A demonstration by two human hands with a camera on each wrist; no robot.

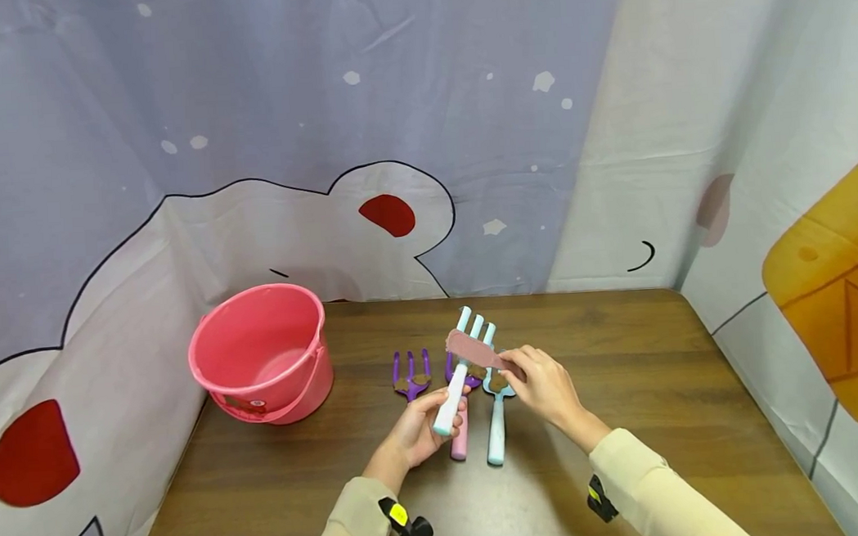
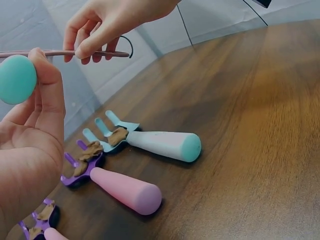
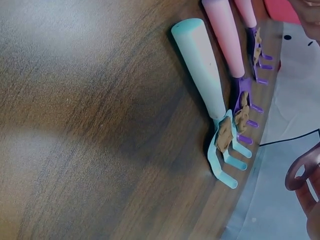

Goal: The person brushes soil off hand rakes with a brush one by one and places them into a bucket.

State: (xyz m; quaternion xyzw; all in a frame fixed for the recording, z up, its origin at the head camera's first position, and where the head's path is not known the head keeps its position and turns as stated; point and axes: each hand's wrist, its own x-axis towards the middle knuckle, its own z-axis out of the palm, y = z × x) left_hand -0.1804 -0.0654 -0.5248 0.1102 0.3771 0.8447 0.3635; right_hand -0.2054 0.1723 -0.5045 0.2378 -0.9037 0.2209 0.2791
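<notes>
My left hand (image 1: 418, 429) holds a small garden fork (image 1: 452, 399) by its white handle, its pale-blue tines tilted up and away. With my right hand (image 1: 547, 382) I pinch a flat dusty-pink paddle-shaped tool (image 1: 472, 347); the hole in its handle end (image 3: 301, 172) shows in the right wrist view. The tool crosses over the raised fork near its tines; whether they touch I cannot tell. Below lie a white-handled blue fork (image 2: 162, 144), a pink-handled purple fork (image 2: 127, 189) and another purple fork (image 1: 410, 377), partly hidden by my left hand. Brown lumps sit on these three.
A pink bucket (image 1: 207, 372) stands at the table's back left, its handle hanging down in front. The wooden table (image 1: 626, 354) meets a printed cloth backdrop (image 1: 301, 104) behind and at the sides.
</notes>
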